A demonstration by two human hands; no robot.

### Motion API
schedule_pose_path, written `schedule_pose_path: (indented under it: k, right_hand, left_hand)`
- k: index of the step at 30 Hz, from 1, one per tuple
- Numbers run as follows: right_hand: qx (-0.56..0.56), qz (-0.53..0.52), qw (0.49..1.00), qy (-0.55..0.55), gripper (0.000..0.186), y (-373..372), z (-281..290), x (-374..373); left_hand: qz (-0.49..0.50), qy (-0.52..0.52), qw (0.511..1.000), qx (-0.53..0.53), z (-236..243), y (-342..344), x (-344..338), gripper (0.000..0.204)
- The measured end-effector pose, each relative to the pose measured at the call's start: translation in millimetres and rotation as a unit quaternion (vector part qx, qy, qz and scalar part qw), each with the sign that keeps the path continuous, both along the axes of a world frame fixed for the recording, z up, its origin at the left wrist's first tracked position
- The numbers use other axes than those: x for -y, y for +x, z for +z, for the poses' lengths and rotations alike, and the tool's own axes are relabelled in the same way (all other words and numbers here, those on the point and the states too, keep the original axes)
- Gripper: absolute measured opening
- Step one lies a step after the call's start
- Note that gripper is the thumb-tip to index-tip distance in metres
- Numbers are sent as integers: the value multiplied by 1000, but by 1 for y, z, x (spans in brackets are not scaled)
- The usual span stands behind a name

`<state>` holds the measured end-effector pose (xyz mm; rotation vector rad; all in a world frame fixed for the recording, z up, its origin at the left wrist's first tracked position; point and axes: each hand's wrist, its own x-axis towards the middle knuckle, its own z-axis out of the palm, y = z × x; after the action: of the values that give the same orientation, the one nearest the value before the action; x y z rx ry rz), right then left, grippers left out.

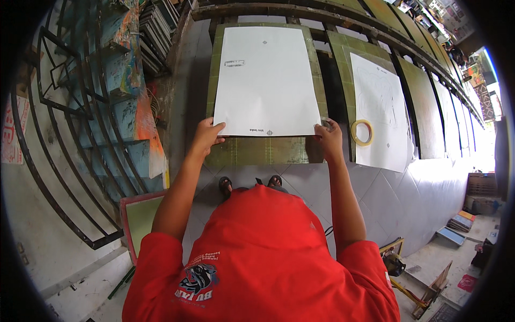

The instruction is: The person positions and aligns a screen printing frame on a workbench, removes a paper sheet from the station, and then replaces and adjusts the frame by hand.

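A large white paper sheet (268,86) with small printed marks lies over a greenish board (263,152). My left hand (206,135) pinches its near left corner, thumb on top and fingers curled beneath. At the near right corner my right hand (329,137) grips the same sheet between thumb and fingers. The near edge of the paper is raised a little off the board, and its far part covers most of the board's surface.
To the right, a second board carries another white sheet (378,107) with a yellow tape roll (362,132) on its edge. More boards line the dark metal rack (300,15). Black railings (59,121) and paint-stained steps (120,80) stand at left. A framed screen (140,222) leans nearby.
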<state>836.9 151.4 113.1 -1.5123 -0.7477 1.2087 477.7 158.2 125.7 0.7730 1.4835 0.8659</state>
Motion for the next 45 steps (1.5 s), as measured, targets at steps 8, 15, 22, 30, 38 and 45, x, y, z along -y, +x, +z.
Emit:
schedule_pose_path:
  k: [8, 15, 22, 30, 38, 45]
  right_hand:
    - [174, 28, 984, 3, 51, 2, 6, 27]
    - [232, 44, 972, 3, 50, 4, 5, 40]
    - [260, 52, 964, 5, 50, 9, 1, 45]
    - [272, 57, 961, 1, 49, 8, 6, 52]
    - [305, 73, 950, -7, 51, 11, 3, 57]
    - [318, 76, 945, 4, 52, 11, 4, 62]
  left_hand:
    - [-26, 25, 991, -130, 0, 5, 25, 37]
    - [-12, 54, 985, -162, 1, 6, 40, 40]
    - [-25, 69, 983, -169, -6, 7, 45, 45]
    - [-61, 91, 967, -228, -6, 8, 54, 43]
    - [-56, 101, 964, -240, -4, 10, 61, 41]
    - [-75, 114, 954, -268, -5, 9, 64, 41]
